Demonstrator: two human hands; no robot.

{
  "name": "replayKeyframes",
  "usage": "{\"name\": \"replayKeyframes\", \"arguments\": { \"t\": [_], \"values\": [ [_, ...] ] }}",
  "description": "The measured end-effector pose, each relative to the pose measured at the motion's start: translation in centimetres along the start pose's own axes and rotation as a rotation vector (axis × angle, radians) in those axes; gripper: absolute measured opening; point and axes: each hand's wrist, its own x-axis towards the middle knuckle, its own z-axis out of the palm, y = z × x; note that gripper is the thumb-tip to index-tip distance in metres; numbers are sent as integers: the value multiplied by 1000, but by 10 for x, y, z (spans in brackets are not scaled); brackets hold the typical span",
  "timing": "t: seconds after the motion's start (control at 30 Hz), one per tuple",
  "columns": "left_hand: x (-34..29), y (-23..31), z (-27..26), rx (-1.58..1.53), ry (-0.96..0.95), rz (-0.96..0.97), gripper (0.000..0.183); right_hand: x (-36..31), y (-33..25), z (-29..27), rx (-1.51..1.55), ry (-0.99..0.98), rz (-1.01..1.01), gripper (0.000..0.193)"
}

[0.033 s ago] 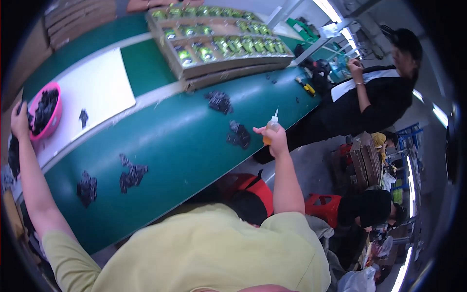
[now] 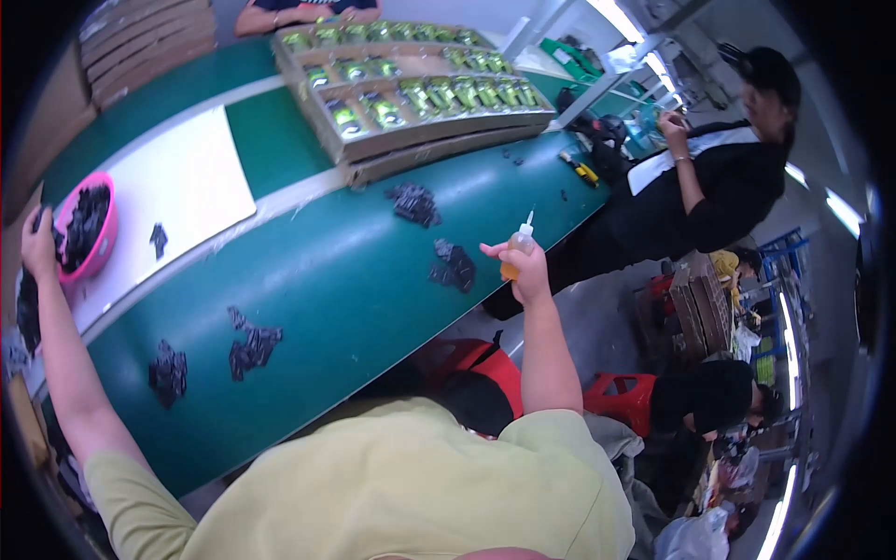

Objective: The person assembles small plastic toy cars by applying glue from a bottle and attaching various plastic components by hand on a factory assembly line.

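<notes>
The right grip (image 2: 531,273) is clamped on a needle-tipped squeeze bottle (image 2: 522,244), which rises tilted above it, well right of the pink basin (image 2: 110,231); the left grip (image 2: 38,250) is at the basin's left side, clamped or not I cannot tell. The bottle is translucent, with amber liquid (image 2: 509,272) inside. One bottle, one basin of black pieces (image 2: 86,222), four black heaps (image 2: 256,350) on the green surface (image 2: 327,289) right of it

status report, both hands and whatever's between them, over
Left hand at rim of pink round plastic bowl of small black pieces, grip unclear. Right hand holding clear squeeze bottle of amber liquid. Black piles on green tabletop between them.
</notes>
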Motion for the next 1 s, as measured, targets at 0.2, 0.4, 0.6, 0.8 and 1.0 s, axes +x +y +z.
{"name": "replayKeyframes", "arguments": {
  "t": [0.2, 0.4, 0.6, 0.8, 1.0],
  "values": [
    [-18, 57, -16, -97, -49, 46, 39, -4, -47, 60, 75, -198, -202, 19],
    [-104, 240, -16, -357, -178, -80, 36, -15, -35, 124, 121, -463, -164, 16],
    [-248, 310, -15, -668, -594, 42, 28, -27, 4, 186, 177, -617, -92, 21],
    [-361, 332, -10, -484, -772, 258, 22, -43, 28, 200, 280, -623, -42, 17],
    [-382, 347, -16, -178, -829, 521, 17, -46, 29, 200, 280, -589, -49, 16]
  ]
}}
